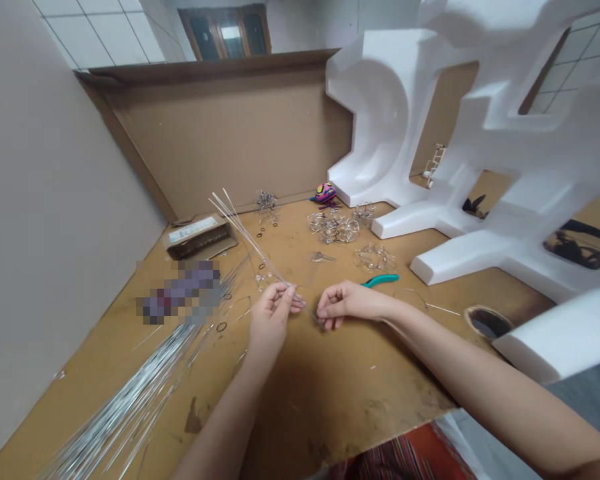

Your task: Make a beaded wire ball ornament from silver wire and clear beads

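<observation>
My left hand (274, 312) is closed around a few thin metal wires (247, 235), which slant up to the left and fan apart at their far ends. Close to the wires' lower ends, my right hand (344, 301) has its fingers pinched together and seems to grip the tips; the fingers partly hide them. Just beyond my right wrist lie pliers with a green handle (384, 280), partly covered by the hand. A thick bundle of straight silvery wires (145, 387) lies to the left of my left forearm.
Bent wire pieces (339, 230) sit in heaps behind my hands, near a colourful ball-like item (325, 193). An open small box (207, 241) stands at the back left. Large white foam packing (510, 143) rises on the right, beside a round hole (490, 323) in the tabletop.
</observation>
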`<control>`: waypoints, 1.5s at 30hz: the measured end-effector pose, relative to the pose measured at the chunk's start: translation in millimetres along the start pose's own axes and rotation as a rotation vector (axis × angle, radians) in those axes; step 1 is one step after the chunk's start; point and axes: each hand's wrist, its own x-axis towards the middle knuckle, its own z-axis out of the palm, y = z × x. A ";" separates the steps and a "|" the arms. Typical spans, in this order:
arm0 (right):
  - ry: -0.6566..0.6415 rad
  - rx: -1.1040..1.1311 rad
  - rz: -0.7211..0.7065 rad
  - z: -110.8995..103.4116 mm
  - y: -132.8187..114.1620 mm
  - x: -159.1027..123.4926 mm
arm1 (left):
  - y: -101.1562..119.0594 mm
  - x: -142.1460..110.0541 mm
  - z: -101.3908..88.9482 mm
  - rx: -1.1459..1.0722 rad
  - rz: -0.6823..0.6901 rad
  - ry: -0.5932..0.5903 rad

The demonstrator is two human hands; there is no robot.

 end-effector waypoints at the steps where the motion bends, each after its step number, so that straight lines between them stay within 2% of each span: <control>1: -0.011 0.002 0.005 0.2 0.8 0.3 | -0.3 -0.6 0.4 0.020 0.004 -0.012; 9: -0.022 -0.084 0.004 5.7 1.6 0.8 | 1.8 -6.6 5.8 0.115 0.013 -0.084; 14: -0.001 -0.179 -0.027 10.1 -0.6 -3.0 | 4.6 -10.7 7.9 0.171 0.066 -0.107; 19: 0.041 -0.383 -0.189 14.6 -8.9 -9.1 | 10.3 -13.0 3.1 0.369 0.259 -0.086; 22: 0.155 -0.521 -0.290 17.3 -9.4 -8.8 | 13.4 -13.2 -0.8 0.497 0.383 -0.115; 24: 0.241 -0.652 -0.346 19.1 -5.5 -6.4 | 12.6 -12.6 -2.1 0.552 0.420 -0.161; 27: 0.313 -0.821 -0.391 22.7 3.7 -2.0 | 7.7 -10.6 -2.1 0.618 0.391 -0.239; 30: 0.338 -0.877 -0.380 27.4 10.1 0.0 | 4.0 -7.8 -1.9 0.571 0.313 -0.262; 34: 0.339 -0.855 -0.304 32.3 10.5 -1.6 | 6.4 -4.5 -3.1 0.436 0.205 -0.245; 37: 0.321 -0.807 -0.323 33.0 9.5 -2.1 | 8.9 -3.1 -4.5 0.367 0.147 -0.207; 40: 0.335 -0.797 -0.348 32.4 10.3 -1.4 | 6.9 -2.2 -4.9 0.349 0.121 -0.196; 45: 0.351 -0.731 -0.272 33.8 13.3 0.5 | 0.6 -0.9 -2.7 0.329 0.064 -0.224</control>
